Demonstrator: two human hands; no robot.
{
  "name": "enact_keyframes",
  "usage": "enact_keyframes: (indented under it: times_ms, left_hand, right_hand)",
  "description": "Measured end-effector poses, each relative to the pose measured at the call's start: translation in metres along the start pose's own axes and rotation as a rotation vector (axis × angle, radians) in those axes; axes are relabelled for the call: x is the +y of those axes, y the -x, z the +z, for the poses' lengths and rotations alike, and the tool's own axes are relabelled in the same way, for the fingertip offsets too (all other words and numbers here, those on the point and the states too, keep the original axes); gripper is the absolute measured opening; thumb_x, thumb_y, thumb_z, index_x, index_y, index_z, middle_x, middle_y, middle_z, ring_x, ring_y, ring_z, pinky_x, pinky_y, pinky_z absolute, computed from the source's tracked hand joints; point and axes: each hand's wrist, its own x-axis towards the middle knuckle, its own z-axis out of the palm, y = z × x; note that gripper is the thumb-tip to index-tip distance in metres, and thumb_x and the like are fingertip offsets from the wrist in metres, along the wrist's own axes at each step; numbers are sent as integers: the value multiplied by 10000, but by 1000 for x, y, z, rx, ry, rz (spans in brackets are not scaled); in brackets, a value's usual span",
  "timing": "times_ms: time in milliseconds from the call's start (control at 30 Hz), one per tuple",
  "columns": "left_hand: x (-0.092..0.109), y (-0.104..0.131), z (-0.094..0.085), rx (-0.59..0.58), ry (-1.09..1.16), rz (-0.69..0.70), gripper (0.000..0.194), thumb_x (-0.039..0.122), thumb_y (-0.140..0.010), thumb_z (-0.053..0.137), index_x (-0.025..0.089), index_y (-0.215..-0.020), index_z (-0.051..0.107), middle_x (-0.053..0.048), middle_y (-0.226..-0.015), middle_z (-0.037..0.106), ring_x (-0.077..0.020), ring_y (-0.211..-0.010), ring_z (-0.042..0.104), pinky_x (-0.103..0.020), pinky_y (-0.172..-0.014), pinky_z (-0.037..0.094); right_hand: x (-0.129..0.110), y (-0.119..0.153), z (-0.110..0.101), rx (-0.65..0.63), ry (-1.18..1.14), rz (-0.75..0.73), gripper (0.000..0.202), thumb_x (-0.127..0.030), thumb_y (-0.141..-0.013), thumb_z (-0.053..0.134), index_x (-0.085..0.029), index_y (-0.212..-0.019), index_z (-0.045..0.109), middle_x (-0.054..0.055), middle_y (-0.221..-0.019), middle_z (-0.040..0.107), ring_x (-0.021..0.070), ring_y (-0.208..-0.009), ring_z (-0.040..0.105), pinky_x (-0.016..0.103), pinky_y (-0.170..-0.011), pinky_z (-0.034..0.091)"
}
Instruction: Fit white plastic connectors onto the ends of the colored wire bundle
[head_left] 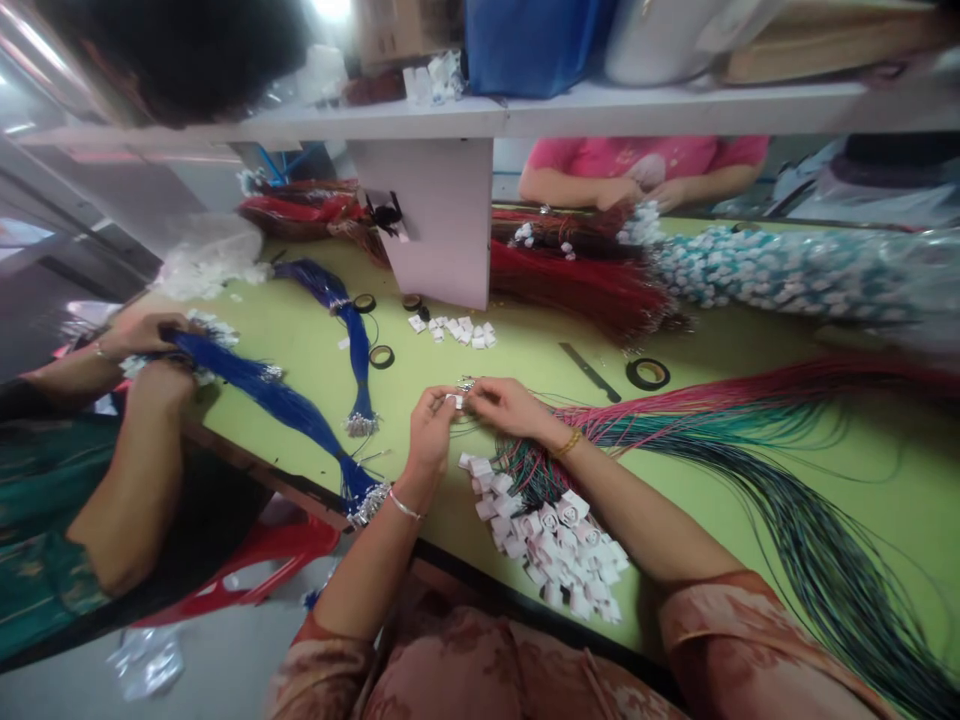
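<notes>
Head view, my left hand [429, 430] pinching a small white boxy plastic connector [455, 401] above the yellow-green tabletop [529, 352], its long axis too small to tell, my right hand [499, 406] bunched beside it, grip unclear, thin red, green and black wires [615, 428] running rightward.

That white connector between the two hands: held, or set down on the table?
Held: the left hand's fingertips pinch the white connector, with the right hand close beside it.
</notes>
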Motion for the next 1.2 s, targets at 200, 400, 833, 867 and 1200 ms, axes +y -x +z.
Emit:
enact_keyframes:
  times_ms: [200, 400, 833, 867, 1200]
  left_hand:
    - [5, 0, 4, 13, 46, -9, 156, 253, -765, 744, 163, -857, 657, -27, -838, 687, -103, -727, 608, -224, -695, 486]
    - [5, 1, 10, 36, 104, 35, 211, 278, -755, 791, 166, -865, 651, -29, -869, 687, -111, -771, 623, -231, -729, 494]
    - [28, -2, -3, -2, -17, -146, 152, 115, -679, 678, 151, -827, 663, -55, -860, 735, -105, -651, 599, -243, -643, 484]
    - [30, -4, -4, -6, -17, -152, 166, 107, -668, 673, 151, -827, 663, -53, -855, 735, -104, -635, 598, -244, -629, 483]
    - [16, -5, 14, 4, 112, -132, 56, 154, -726, 697, 141, -779, 680, -58, -858, 705, -125, -782, 650, -265, -769, 549]
  right_hand:
    - [-3, -2, -12, -101, -148, 24, 189, -332, -862, 583, -159, -876, 660, 9, -779, 664, 129, -684, 545, 239, -664, 418]
    - [-10, -1, -5, -48, -5, 0, 152, -295, -859, 572, -164, -813, 633, -15, -695, 610, 112, -628, 494, 224, -623, 366]
    - [21, -8, -31, 22, 249, 86, 161, -285, -878, 577, -165, -828, 672, 36, -799, 688, 151, -705, 554, 250, -665, 361]
    - [25, -7, -32, -14, 352, 96, 133, -263, -863, 595, -171, -811, 675, 43, -802, 689, 157, -705, 549, 255, -652, 342]
    - [27, -4, -26, -10, 668, 128, 151, -227, -943, 502, -173, -916, 640, 102, -864, 695, 196, -692, 531, 301, -609, 251]
